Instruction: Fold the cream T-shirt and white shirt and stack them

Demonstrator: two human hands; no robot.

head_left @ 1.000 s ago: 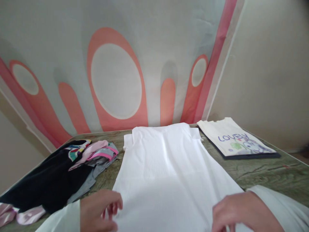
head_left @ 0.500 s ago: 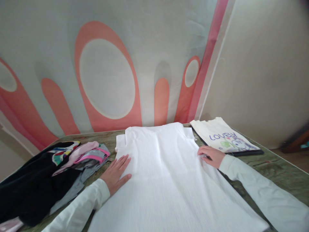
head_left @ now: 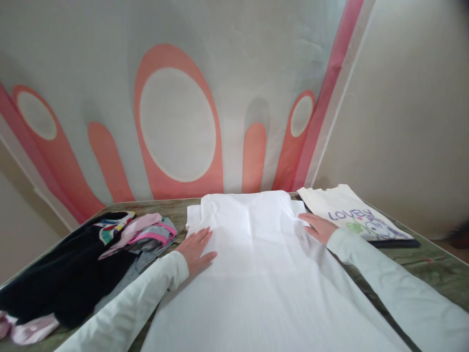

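A white ribbed garment (head_left: 256,264) lies spread flat on the table, its far end near the wall. My left hand (head_left: 196,248) rests palm down on the garment's left side, fingers stretched out. My right hand (head_left: 318,227) lies on the garment's right edge near the far sleeve, fingers extended flat. Both arms wear white long sleeves. Neither hand holds anything.
A pile of dark, pink and grey clothes (head_left: 91,259) sits at the left of the green marbled table (head_left: 432,266). A folded cream shirt printed "LOVELY" (head_left: 357,215) lies at the far right on something dark. A wall with orange ovals stands behind.
Both hands slid from the near hem forward along the garment's sides toward its far end. The view shifted slightly.
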